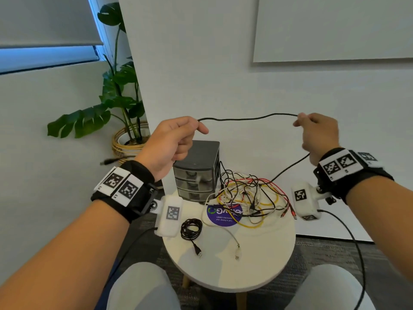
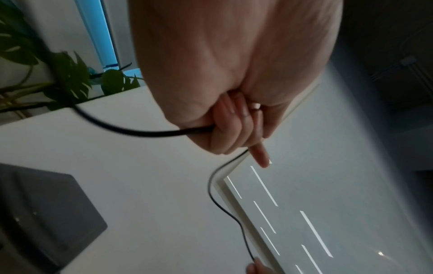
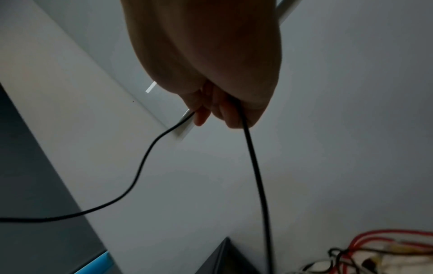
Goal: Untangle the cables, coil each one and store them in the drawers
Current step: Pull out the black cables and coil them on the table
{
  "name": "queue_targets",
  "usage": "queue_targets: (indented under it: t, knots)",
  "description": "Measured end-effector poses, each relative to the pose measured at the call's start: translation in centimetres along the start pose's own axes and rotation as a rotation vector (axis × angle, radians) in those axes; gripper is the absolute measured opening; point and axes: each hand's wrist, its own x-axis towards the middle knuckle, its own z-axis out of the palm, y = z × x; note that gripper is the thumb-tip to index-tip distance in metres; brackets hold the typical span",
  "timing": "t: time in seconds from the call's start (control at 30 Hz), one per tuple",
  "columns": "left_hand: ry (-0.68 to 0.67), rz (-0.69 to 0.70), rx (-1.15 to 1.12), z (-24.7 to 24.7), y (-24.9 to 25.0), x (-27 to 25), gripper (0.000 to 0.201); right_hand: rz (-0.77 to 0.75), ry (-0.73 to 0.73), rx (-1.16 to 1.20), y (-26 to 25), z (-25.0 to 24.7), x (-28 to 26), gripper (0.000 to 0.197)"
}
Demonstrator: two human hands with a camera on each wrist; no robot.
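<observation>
A black cable (image 1: 248,118) stretches in the air between my two raised hands. My left hand (image 1: 172,139) grips one part of it in curled fingers, seen close as the black cable (image 2: 145,132) leaving the left hand (image 2: 225,129). My right hand (image 1: 317,130) pinches the cable farther along; from there the black cable (image 3: 255,166) drops from the right hand (image 3: 220,109) into the tangle (image 1: 250,193) of red, yellow, white and black cables on the round table (image 1: 257,265). A coiled black cable (image 1: 191,229) lies at the table's left. The grey drawer unit (image 1: 196,173) stands at the back, drawers closed.
A purple round sticker (image 1: 223,215) lies under the tangle. A loose white cable end (image 1: 237,256) reaches toward the table's front. A potted plant (image 1: 120,101) stands on the floor at the left, by the wall. My knees are below the table's edge.
</observation>
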Motion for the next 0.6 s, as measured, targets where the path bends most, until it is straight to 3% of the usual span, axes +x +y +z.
queue_targets:
  t: [0.17, 0.27, 0.33, 0.4, 0.47, 0.53, 0.6]
  knots:
    - [0.093, -0.01, 0.039, 2.4, -0.1, 1.0, 0.036, 0.089, -0.313, 0.065, -0.4, 2.7, -2.5, 0.03]
    - [0.135, -0.012, 0.076, 3.2, 0.0, 1.3, 0.038, 0.029, -0.434, -0.13, -0.5, 3.6, -3.2, 0.02]
    - [0.12, -0.025, 0.063, 3.3, 0.1, 1.3, 0.039, -0.127, -0.436, -0.385, -0.6, 3.7, -3.7, 0.041]
    - [0.086, -0.045, 0.042, 3.6, 0.1, 1.4, 0.041, -0.416, -0.416, -0.554, -1.9, 3.8, -5.2, 0.07]
    - [0.049, -0.067, 0.021, 4.2, 0.1, 1.5, 0.043, -0.678, -0.569, -0.509, -3.5, 4.4, -6.9, 0.079]
    - [0.016, -0.09, 0.006, 4.8, -0.1, 1.5, 0.042, -0.751, -0.795, -0.352, -4.1, 5.5, -8.4, 0.058]
    - [-0.011, -0.122, -0.015, 4.9, -0.4, 1.4, 0.037, -0.711, -0.832, -0.25, -4.5, 6.0, -8.6, 0.016]
